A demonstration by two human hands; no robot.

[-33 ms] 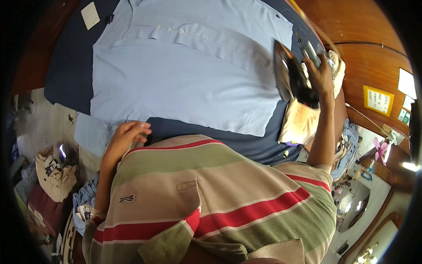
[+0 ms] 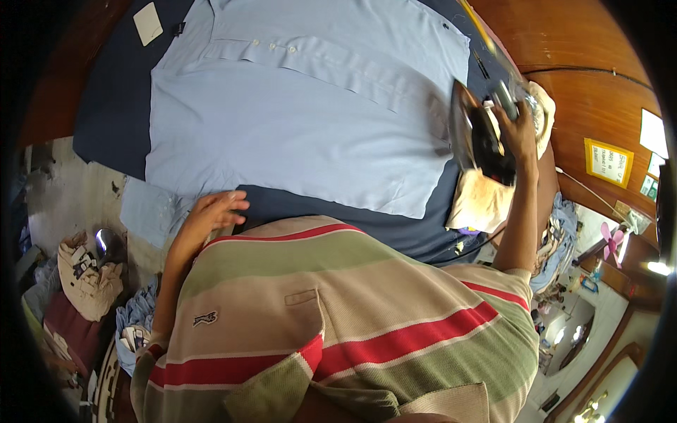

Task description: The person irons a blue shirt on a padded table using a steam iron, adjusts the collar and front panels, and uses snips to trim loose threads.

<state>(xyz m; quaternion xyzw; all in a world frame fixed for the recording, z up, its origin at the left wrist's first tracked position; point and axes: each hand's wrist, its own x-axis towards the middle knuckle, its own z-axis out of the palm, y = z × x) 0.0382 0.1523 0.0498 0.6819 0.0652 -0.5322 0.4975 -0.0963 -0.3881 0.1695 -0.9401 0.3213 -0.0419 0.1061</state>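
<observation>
A light blue shirt (image 2: 303, 127) lies spread over a dark blue cloth (image 2: 271, 202), its buttoned strip running across the upper part. My right hand (image 2: 518, 130) is closed round the handle of a clothes iron (image 2: 486, 141). The iron is tipped with its shiny soleplate toward the shirt, at the shirt's right edge; whether it touches anything is unclear. My left hand (image 2: 211, 215) holds nothing, its fingers apart near the shirt's lower left corner. A pale yellowish folded cloth (image 2: 481, 202) lies below the iron.
A white card (image 2: 148, 24) rests at the far left of the dark cloth. A wooden panel (image 2: 571, 42) with a dark cable borders the right side. Beige clothes (image 2: 88, 278) and blue clothes (image 2: 137, 321) are piled at left; more clothes (image 2: 557, 236) hang at right.
The iron in my right hand has shifted slightly right and nearer to me, away from the shirt. My left hand has moved a little right and up.
</observation>
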